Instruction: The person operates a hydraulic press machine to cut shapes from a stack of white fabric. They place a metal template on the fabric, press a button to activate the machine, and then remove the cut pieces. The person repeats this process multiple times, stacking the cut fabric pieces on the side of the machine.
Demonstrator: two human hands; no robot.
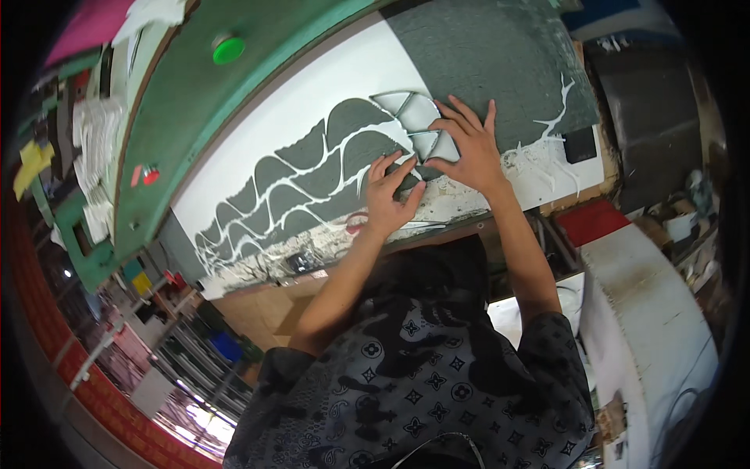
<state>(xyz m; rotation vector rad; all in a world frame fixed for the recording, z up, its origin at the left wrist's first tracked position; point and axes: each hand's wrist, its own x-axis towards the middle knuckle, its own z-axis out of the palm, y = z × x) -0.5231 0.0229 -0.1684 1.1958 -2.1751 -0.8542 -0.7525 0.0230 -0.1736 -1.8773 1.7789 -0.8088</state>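
- The fan-shaped cutting die (422, 113) lies on the dark grey sheet (476, 59), where the wavy-cut stretch to its left meets the plain stretch to its right.
- The right hand (471, 152) is at the die's right side, thumb and forefinger at its rim, the other fingers spread; whether it pinches the metal or only steadies it, one cannot tell.
- The left hand (391, 195) is at the die's lower left, thumb and fingers spread apart, fingertips near its edge and visibly closed on nothing.
- A likely trouble is misplacement: if the two hands push unevenly, the die could turn or slide over the narrow cut strips beside it, overlapping a gap and spoiling a shape.
- The thin strips left of the die could also snag on its edge and ruck up; fingertips near that edge risk a nick.
- Counted: one die, showing at least four cells; two hands; one white board (336, 70) left of the die; one green press arm (187, 102) farther left, bearing one green button (228, 50) and one red button (149, 175).
- Below the die lies one pair of what look like red-handled scissors (355, 228).
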